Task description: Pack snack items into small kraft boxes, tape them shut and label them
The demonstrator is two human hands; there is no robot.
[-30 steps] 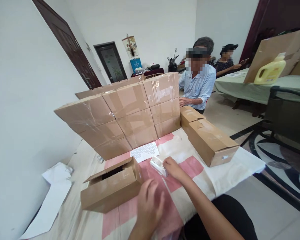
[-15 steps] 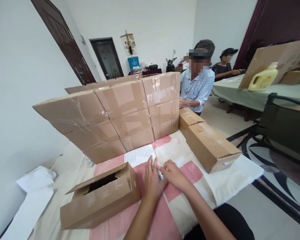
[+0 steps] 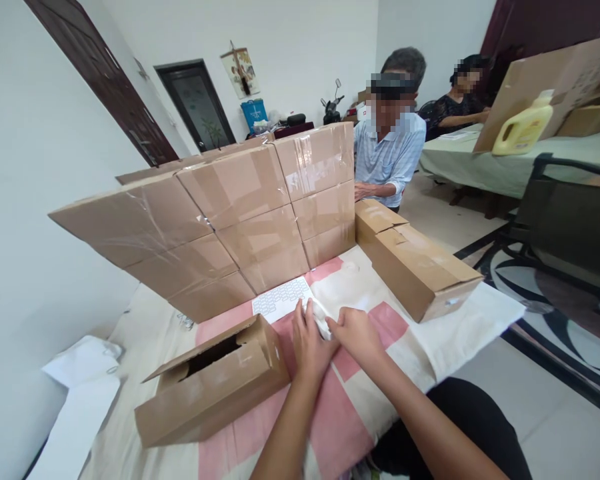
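Observation:
My left hand (image 3: 311,340) rests low over the pink-and-cream cloth, its fingers curved along the left side of a small white object (image 3: 322,321). From the right, my right hand (image 3: 357,337) meets it with closed fingers, the thumb and fingertips pinching its near end. The object looks smooth and pale; its kind cannot be made out between the hands. Just beyond my left fingertips lies a flat white keyboard (image 3: 281,300), at the foot of a wall of taped cardboard boxes (image 3: 253,207).
An open-topped long carton (image 3: 215,393) sits left of my forearms, and a closed long carton (image 3: 420,263) stands to the right. Behind the box wall is another person (image 3: 390,147). White paper (image 3: 80,400) lies far left. A yellow jug (image 3: 525,127) stands on another table.
The view has tilted down slightly. My right hand has drawn a little away from my left, and more of the white object shows between them.

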